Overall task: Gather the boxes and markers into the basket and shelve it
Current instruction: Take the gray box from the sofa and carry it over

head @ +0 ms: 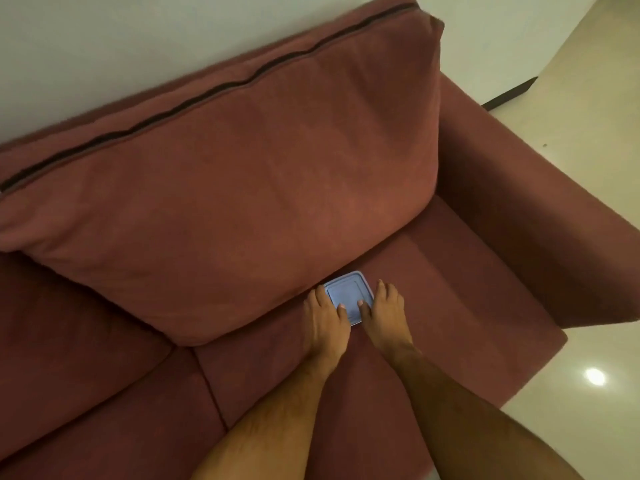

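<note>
One box (348,295) is visible, a flat, square container with a pale blue lid, located slightly right of centre in the lower half of the frame. It lies flat on the seat cushion (450,292) of a sofa, with its far edge tucked against the lower edge of the back cushion (221,188). The lid faces upward. The outline is close to square, so no long axis can be determined; the corners are turned slightly, giving a diamond-like orientation in the frame.

The box is grasped from both sides. The left hand (325,320) is placed against its left edge with the thumb laid on the lid and the fingers curled down the side. The right hand (386,315) is placed against its right edge in the same manner, thumb on the lid. Two bare forearms are seen entering from the bottom of the frame.

The sofa is covered in reddish-brown fabric. One large back cushion with a dark zip seam (207,95) along its top occupies the upper left and centre. One armrest (540,209) runs along the right. A pale wall (138,46) is seen behind the sofa at the top of the frame. A glossy, light tiled floor (588,98) occupies the right side, with one bright light reflection (595,376) at lower right.
</note>
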The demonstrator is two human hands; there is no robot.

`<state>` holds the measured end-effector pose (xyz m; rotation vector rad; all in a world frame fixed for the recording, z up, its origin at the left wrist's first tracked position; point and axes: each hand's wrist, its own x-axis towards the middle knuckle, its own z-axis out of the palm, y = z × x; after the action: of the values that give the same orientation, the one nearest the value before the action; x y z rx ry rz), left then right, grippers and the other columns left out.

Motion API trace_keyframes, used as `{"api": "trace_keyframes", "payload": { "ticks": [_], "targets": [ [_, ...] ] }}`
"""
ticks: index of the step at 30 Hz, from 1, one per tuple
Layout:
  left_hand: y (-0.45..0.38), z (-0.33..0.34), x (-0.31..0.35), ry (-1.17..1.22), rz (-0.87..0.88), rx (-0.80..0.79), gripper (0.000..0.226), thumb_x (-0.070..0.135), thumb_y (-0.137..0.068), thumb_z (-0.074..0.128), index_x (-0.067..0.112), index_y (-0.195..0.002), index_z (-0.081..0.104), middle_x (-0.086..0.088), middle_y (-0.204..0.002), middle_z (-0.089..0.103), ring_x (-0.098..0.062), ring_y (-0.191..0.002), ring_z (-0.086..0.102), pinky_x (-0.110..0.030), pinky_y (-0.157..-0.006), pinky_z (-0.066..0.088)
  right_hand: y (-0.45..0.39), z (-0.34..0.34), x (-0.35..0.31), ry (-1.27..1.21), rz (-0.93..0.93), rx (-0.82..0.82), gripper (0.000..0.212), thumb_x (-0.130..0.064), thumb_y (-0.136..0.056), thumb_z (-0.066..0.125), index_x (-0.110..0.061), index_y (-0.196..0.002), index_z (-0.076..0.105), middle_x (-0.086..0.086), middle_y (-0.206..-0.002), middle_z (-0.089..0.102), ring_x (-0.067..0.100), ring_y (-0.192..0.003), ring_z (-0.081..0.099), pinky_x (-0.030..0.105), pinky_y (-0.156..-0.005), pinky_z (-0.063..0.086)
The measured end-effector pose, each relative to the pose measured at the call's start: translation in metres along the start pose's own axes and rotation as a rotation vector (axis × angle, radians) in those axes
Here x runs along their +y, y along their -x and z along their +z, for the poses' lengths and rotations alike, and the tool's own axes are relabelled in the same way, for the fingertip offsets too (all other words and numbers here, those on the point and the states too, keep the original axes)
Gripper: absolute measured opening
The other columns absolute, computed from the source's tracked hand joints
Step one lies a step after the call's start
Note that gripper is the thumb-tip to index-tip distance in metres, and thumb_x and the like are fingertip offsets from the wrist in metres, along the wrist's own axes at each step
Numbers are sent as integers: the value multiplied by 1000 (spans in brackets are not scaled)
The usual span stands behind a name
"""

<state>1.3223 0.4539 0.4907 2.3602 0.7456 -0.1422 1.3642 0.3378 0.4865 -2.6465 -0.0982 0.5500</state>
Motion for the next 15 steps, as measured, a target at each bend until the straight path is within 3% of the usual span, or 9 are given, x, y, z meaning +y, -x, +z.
{"api": "trace_keyframes", "payload": {
  "ticks": [3,6,11,15],
  "targets": [
    [-14,23,1,206,-248,-55,57,21,-96,62,1,-147,44,-16,-146,52,-31,-134,51,-38,-114,38,-21,15,7,-135,80,-105,71,-30,-102,57,2,-156,23,22,-157,30,40,-144,32,46,-120,31],
    [-22,31,-2,436,-385,-133,47,13,-93,61,3,-139,54,-13,-136,62,-31,-125,60,-38,-107,47,-31,28,10,-269,164,-154,69,-24,-96,64,1,-151,32,24,-149,43,41,-138,43,49,-116,38],
    [-11,22,-7,536,-389,-157,46,8,-89,62,9,-134,58,-5,-124,67,-26,-114,66,-39,-99,54,-16,27,3,-327,182,-88,67,-23,-94,67,0,-149,36,23,-140,44,40,-128,48,49,-110,43],
    [9,-3,-18,504,-395,-114,43,7,-88,62,7,-131,61,-10,-125,66,-28,-112,65,-35,-95,53,15,22,-12,-340,170,-69,60,-20,-96,65,0,-146,39,18,-135,39,38,-113,58,44,-100,51]
  ]
}}
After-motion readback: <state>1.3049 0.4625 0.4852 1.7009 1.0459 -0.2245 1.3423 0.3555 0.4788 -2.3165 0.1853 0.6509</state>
